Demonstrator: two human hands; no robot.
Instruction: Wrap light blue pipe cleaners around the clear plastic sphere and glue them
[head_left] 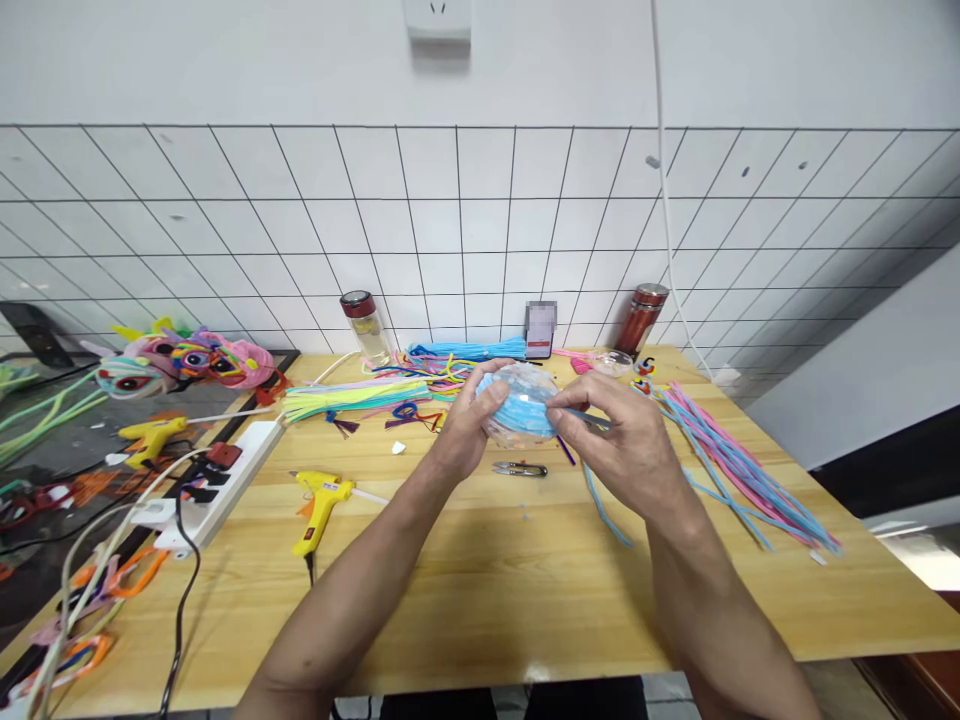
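My left hand [476,420] grips the left side of a round, clear plastic shell [536,378] partly covered with rows of light blue pipe cleaner [523,412]. The fingers wrap behind it, and the thumb presses on the front. At the shell's right edge, my right hand [611,430] is closed in a pinch, fingertips touching the blue rows. A thin grey tool [589,418] lies in that hand; its exact kind is unclear. Below the right hand, a loose blue pipe cleaner [604,512] trails on the table. Small thread snips [519,469] lie beneath the shell.
A yellow glue gun [319,510] and a white power strip [240,480] with cables are at left. Pipe cleaner bundles [360,398] lie behind; pink and blue ones [739,460] lie right. A glass bottle [366,325], phone [540,332] and red flask [641,320] stand by the wall.
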